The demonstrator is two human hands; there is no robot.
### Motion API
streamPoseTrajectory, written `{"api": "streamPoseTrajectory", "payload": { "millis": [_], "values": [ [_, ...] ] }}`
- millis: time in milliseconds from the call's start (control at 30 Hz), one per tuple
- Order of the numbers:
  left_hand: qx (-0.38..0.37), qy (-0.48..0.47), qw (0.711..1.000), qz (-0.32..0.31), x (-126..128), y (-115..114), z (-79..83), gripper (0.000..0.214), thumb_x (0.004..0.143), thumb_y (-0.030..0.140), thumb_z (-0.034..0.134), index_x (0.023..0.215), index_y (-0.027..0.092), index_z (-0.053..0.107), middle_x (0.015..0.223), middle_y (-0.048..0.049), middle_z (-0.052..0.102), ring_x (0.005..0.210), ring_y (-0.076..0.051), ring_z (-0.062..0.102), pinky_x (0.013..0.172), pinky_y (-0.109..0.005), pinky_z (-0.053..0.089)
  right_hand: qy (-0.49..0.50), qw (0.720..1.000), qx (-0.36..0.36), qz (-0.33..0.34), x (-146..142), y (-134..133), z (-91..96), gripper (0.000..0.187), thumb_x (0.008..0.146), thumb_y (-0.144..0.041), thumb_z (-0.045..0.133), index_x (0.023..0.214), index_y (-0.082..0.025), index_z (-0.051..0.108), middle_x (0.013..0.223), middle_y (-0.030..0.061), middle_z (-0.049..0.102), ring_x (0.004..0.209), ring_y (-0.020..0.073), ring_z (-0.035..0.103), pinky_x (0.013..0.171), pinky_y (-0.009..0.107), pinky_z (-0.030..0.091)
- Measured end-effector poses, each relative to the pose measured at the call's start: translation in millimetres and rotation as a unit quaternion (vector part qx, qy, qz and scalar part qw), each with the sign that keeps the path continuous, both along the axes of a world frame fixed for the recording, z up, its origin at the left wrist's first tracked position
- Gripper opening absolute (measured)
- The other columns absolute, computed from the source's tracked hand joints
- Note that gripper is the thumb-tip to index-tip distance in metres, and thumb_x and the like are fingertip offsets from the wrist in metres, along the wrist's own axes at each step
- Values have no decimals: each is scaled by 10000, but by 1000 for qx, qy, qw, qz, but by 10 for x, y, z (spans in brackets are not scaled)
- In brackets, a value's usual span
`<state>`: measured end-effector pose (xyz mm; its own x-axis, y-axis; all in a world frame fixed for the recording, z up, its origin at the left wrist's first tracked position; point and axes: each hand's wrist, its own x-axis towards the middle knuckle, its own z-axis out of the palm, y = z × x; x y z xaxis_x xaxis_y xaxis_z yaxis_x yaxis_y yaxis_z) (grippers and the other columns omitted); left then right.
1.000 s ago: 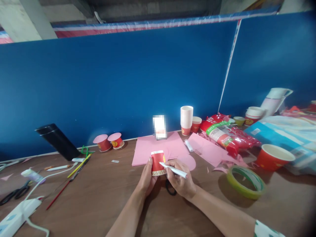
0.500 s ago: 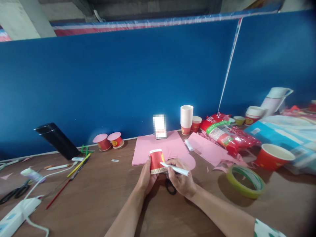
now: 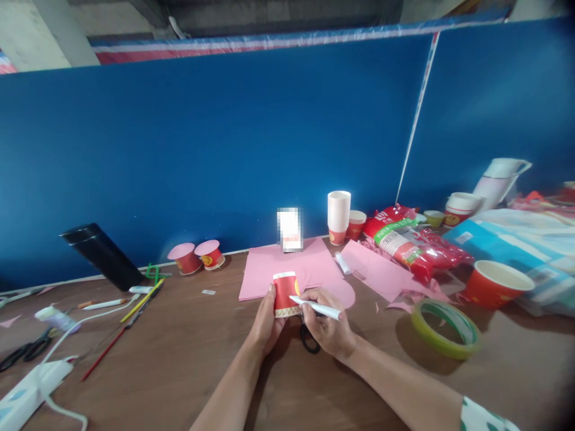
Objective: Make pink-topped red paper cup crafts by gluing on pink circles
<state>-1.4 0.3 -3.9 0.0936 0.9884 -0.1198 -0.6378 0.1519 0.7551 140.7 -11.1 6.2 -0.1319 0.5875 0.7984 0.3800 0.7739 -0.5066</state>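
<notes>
My left hand (image 3: 268, 326) is wrapped round the side and underside of a red paper cup (image 3: 284, 292), which has a white band at the top and a zigzag pattern along its lower edge. A white marker pen (image 3: 320, 308) is pinched in my right hand (image 3: 330, 326), its tip at the cup's right side. Whether the tip touches the cup I cannot tell. Below the right hand shows the black handle of a pair of scissors (image 3: 309, 340), the rest hidden. Behind the cup lie pink paper sheets (image 3: 265, 266) and a round pink piece (image 3: 344, 293).
A roll of tape (image 3: 422, 329) and a red cup (image 3: 498, 284) stand on the right, near a red plastic pack (image 3: 404, 239). Stacked cups (image 3: 338, 218) stand at the back. Two pink-topped cups (image 3: 186, 258), a black cylinder (image 3: 105, 254) and a power strip (image 3: 33, 389) are leftward.
The marker tip has shifted slightly left across the cup. Both hands keep their grip, and the rest looks the same apart from a tiny view shift.
</notes>
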Motion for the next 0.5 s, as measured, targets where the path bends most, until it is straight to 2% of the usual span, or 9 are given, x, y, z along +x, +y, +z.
{"api": "streamPoseTrajectory", "payload": {
  "millis": [500],
  "values": [
    [26, 10, 1000, 3, -16, 11, -90, 331, 786, 414, 576, 929, 118, 616, 890, -77, 669, 823, -185, 624, 872, -341, 435, 6, 1000, -9, 14, 1, -4, 8, 103, 837, -166, 477, 890, -181, 565, 783, 57, 616, 743, 172, 594, 689, 298, 503]
  ]
}}
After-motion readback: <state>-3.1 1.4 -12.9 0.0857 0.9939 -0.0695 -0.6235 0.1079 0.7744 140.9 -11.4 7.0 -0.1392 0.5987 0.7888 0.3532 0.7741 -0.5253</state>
